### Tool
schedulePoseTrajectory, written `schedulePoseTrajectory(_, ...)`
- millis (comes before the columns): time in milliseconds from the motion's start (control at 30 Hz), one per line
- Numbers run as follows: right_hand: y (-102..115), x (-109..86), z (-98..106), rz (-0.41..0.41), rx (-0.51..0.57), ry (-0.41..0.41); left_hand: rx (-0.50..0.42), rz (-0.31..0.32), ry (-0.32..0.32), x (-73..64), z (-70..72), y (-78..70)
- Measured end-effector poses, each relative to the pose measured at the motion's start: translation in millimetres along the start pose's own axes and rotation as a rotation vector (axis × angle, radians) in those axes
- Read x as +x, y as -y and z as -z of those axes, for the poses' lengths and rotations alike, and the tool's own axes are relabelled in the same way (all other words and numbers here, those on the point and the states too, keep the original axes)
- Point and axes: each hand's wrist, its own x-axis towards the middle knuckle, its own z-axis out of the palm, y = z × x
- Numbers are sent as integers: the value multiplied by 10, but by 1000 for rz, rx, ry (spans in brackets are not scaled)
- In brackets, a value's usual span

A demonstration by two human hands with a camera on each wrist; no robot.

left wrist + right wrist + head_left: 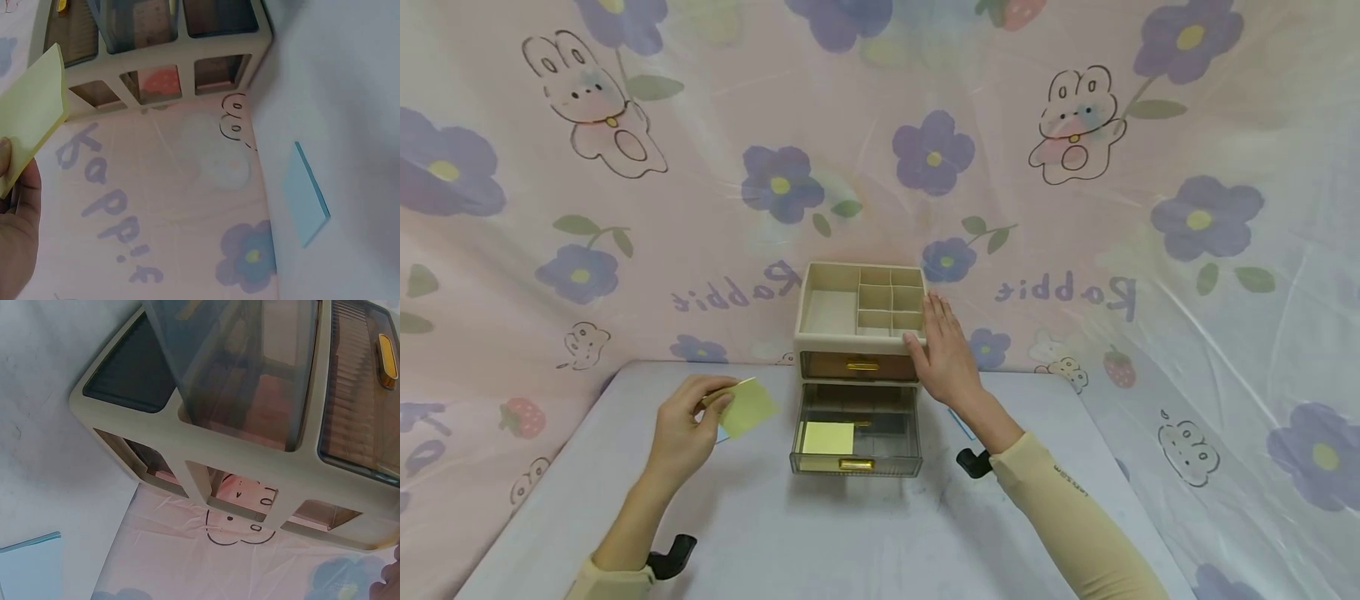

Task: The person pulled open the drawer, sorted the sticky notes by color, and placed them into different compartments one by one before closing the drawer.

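My left hand (683, 423) pinches a yellow sticky-note pad (749, 407) between thumb and fingers, left of the drawer organizer. In the left wrist view this pad (37, 115) stands out past the thumb. My right hand (946, 354) rests on the right side of the cream desktop organizer (857, 342), its fingers straight along the top edge. The organizer's clear middle drawer (895, 462) is pulled out, and another yellow pad (828, 437) lies in its left part. Above it, the top drawer (891, 367) with a gold handle is closed.
A blue sticky-note pad (306, 194) lies on the white table left of the organizer, partly behind my left hand in the head view. Another blue pad (31, 569) lies on the right. A curtain printed with rabbits and flowers (857, 217) hangs directly behind.
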Motion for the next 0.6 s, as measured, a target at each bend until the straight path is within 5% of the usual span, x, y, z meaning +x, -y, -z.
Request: schedulePoseTrajectory(600, -13, -32, 28, -2, 0, 18, -160, -7, 5, 31, -404, -344)
